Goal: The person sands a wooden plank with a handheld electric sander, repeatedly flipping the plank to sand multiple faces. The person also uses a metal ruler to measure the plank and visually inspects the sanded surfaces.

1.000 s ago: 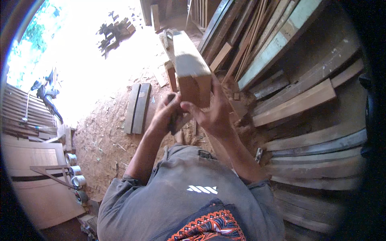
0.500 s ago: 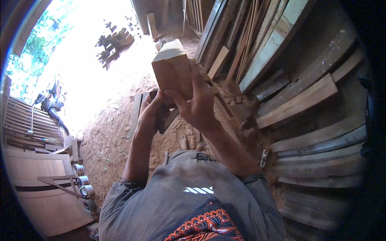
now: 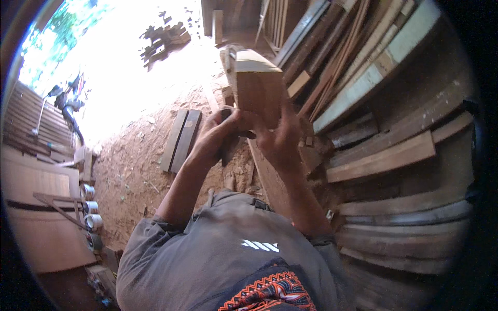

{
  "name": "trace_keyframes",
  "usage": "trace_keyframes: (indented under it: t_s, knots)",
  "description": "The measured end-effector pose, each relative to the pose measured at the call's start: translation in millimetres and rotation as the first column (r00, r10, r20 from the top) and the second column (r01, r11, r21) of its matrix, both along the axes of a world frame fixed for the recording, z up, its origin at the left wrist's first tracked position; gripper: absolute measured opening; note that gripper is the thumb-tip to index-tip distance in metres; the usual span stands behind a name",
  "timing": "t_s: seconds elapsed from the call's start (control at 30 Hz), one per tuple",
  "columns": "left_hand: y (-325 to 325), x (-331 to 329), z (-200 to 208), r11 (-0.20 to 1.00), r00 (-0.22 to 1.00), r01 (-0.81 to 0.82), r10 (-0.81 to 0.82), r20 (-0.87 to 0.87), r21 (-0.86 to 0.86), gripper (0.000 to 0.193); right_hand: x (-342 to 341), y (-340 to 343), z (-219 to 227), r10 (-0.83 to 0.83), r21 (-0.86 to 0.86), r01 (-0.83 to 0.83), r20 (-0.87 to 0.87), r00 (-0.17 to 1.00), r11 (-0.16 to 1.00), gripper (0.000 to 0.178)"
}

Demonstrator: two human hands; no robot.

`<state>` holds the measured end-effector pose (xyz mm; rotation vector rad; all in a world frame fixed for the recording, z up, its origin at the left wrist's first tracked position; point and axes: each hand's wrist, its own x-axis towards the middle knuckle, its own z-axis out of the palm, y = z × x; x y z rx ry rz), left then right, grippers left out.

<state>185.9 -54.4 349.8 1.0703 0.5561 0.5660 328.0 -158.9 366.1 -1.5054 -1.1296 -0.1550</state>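
Observation:
A thick squared wooden block (image 3: 258,92) stands tilted up before me, its pale top edge turned toward the bright doorway. My right hand (image 3: 280,137) is closed around its lower right side, thumb pressed on the near face. Beside it, my left hand (image 3: 220,132) grips a dark, flat piece (image 3: 228,150) that sticks out below the fingers; its kind I cannot make out. The left fingers meet the block's lower left corner. Both hands are slightly blurred.
Two short planks (image 3: 180,140) lie on the earth floor left of my hands. Long boards (image 3: 384,155) lean and stack along the right. Wooden panels (image 3: 44,217) and several small cans (image 3: 92,207) stand at left. Cut wood pieces (image 3: 163,39) are heaped outside.
Block and hands have shifted right in the view, and the block's broad face is turned more squarely toward me. The view has swung, showing more of the two planks on the floor.

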Motion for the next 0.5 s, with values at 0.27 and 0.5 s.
trace_keyframes:
  t_s: [0.27, 0.5]
  knots:
    - [-3.1, 8.8, 6.1, 0.999, 0.996, 0.039, -0.041, 0.076, 0.028, 0.043, 5.8, -2.1, 7.3, 0.105, 0.018, -0.104, -0.099, 0.99, 0.994, 0.083]
    - [-1.6, 9.3, 4.9, 0.997, 0.997, 0.053, -0.056, 0.061, 0.053, 0.043, 5.7, -7.5, 9.4, 0.121, -0.026, -0.125, -0.131, 0.984, 0.992, 0.075]
